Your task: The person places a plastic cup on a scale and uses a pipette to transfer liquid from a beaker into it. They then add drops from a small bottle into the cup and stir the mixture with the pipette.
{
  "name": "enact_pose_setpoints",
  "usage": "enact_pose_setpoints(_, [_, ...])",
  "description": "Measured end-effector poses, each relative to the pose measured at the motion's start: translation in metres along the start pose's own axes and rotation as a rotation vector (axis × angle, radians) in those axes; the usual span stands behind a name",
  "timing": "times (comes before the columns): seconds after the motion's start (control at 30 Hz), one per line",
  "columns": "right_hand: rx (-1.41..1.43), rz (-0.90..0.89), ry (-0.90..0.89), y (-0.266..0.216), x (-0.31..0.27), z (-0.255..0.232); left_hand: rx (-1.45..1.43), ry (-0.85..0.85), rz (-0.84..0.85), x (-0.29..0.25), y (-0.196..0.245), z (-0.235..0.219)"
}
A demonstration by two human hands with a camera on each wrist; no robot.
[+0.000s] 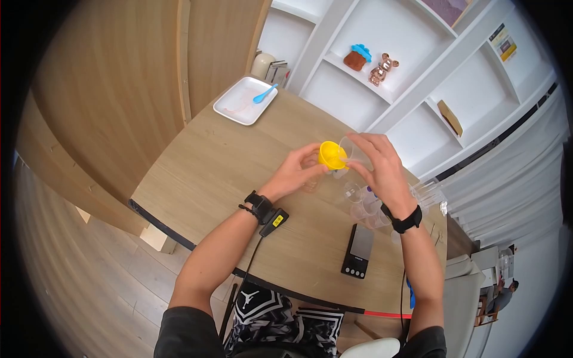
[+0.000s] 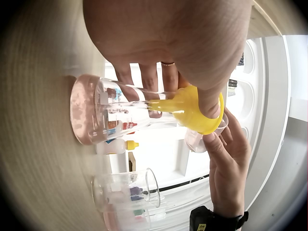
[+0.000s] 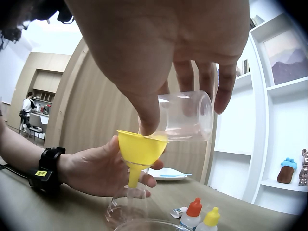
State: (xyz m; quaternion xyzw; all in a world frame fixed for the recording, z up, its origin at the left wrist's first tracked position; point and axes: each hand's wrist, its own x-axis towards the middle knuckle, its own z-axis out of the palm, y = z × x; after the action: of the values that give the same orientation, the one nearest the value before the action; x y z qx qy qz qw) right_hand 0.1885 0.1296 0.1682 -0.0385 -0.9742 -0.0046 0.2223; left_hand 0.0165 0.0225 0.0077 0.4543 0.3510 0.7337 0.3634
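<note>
A yellow funnel (image 1: 328,152) stands with its stem in the neck of a clear conical flask (image 2: 86,110), which has pinkish liquid at its bottom. My left hand (image 1: 293,172) steadies both: the thumb presses on the funnel's cone, and the fingers curl behind the flask's neck. Above the funnel, my right hand (image 1: 382,164) grips a clear plastic cup (image 3: 187,115) between thumb and fingers. The cup is tipped on its side, mouth at the funnel's rim, with a little pinkish liquid along its lower wall.
Clear beakers (image 2: 127,187) with some pink contents stand at the table's right. Dropper bottles with red (image 3: 194,208) and yellow (image 3: 211,217) caps are near the flask. A black digital scale (image 1: 358,250) lies nearer me. A white tray (image 1: 222,109) with a blue spoon (image 1: 264,94) sits at the far left.
</note>
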Motion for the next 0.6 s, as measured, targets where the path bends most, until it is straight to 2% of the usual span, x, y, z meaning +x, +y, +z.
enact_pose_setpoints(0.33, [-0.218, -0.106, 0.015, -0.0103, 0.0047, -0.0005, -0.013, 0.003, -0.001, -0.0004, -0.0006, 0.0005])
enact_pose_setpoints(0.47, [-0.347, -0.191, 0.018, -0.0074, 0.0046, 0.0021, 0.009, -0.035, -0.057, -0.0003, 0.002, -0.0021])
enact_pose_setpoints(0.6, [-0.366, -0.243, 0.018, -0.0079, 0.0039, 0.0022, 0.001, -0.045, -0.051, -0.0003, 0.0037, -0.0016])
